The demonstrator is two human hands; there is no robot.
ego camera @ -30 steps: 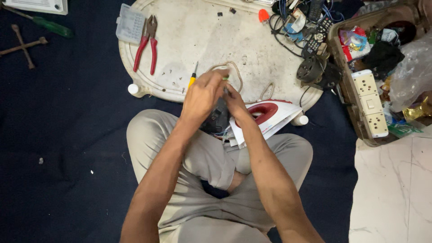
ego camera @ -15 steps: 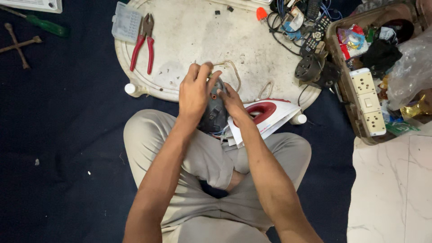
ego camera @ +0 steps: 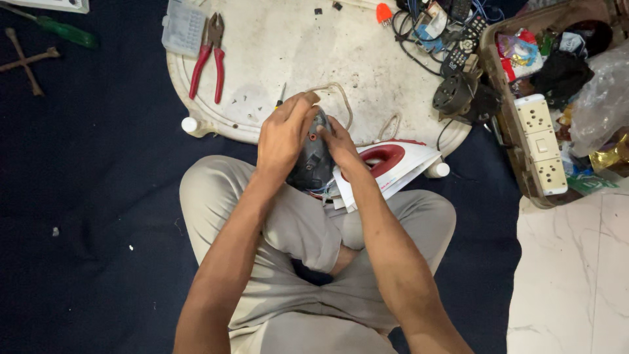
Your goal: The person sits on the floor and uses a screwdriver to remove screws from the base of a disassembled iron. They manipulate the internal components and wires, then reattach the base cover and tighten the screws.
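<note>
Seated cross-legged on dark blue cloth (ego camera: 98,196), working over the lap at the near edge of a stained white oval board (ego camera: 314,59). Left hand (ego camera: 283,137) wrapped over the top of a dark grey rounded plastic housing (ego camera: 313,160), fingers curled and grasping it; right hand (ego camera: 341,147) closed on its other side, thumb pressing near two small red buttons. Housing held upright between both palms, just above the knees, touching a red-and-white clothes iron shell (ego camera: 386,167) lying tilted beside it. Beige cord (ego camera: 341,98) looping from behind the hands onto the board. Red-handled pliers (ego camera: 206,56) well apart at the far left of the board; yellow-tipped screwdriver (ego camera: 280,98) just beyond the left fingers. Likely a matter of seating or prising the part: best done with even pressure from both sides, steady support against the lap, loose wires kept out of the seam, no forcing of the plastic, cord left slack rather than pulled.
</note>
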